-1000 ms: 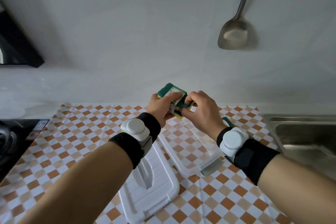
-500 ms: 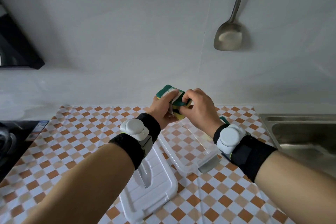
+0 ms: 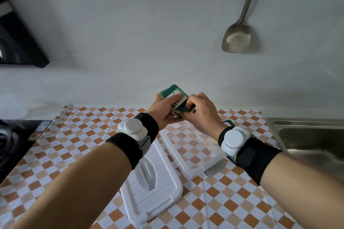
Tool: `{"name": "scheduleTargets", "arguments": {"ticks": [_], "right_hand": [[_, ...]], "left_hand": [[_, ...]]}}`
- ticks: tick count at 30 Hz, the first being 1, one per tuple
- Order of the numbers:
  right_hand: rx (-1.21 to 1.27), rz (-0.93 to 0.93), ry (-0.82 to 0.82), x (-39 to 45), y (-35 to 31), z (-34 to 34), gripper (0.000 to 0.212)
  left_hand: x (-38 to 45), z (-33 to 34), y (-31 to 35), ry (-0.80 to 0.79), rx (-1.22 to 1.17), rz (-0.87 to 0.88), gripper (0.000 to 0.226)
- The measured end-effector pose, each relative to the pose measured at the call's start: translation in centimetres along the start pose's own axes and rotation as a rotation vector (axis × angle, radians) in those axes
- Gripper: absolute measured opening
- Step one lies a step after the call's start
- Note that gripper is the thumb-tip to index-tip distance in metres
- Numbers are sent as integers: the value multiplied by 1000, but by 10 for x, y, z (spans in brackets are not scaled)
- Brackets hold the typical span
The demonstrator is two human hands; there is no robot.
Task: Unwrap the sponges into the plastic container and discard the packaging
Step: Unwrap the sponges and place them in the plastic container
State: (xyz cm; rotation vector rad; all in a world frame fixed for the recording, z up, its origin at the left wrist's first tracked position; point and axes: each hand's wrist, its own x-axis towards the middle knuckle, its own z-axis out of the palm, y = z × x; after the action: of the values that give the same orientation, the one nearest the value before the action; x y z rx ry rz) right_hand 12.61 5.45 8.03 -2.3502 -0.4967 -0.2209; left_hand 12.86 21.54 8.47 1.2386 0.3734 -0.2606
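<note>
Both hands held the wrapped sponge pack (image 3: 174,96) above the open plastic container (image 3: 191,154). The left hand (image 3: 163,110) gripped its body; the right hand (image 3: 202,111) pinched the wrapper (image 3: 179,100) at its fingertips. Judged light, soft and compressible with slippery film; best taken by the wrapper's edge.

A single head-worn wide-angle camera looks forward and down, close over the checkered counter (image 3: 74,135), facing the wall (image 3: 149,33).

Grey wall (image 3: 130,33), checkered countertop (image 3: 83,135), steel sink (image 3: 307,139)
</note>
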Motion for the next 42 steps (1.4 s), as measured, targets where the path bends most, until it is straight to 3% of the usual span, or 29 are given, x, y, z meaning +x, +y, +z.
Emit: {"name": "scheduleTargets", "arguments": {"ticks": [24, 31, 42], "right_hand": [[-34, 28, 4, 4, -5, 7, 21], [-28, 39, -31, -1, -2, 4, 19], [-59, 41, -76, -9, 5, 0, 22]], "left_hand": [[4, 4, -6, 117, -41, 58, 52], [3, -1, -9, 96, -43, 46, 76], [12, -18, 1, 156, -39, 12, 68]]}}
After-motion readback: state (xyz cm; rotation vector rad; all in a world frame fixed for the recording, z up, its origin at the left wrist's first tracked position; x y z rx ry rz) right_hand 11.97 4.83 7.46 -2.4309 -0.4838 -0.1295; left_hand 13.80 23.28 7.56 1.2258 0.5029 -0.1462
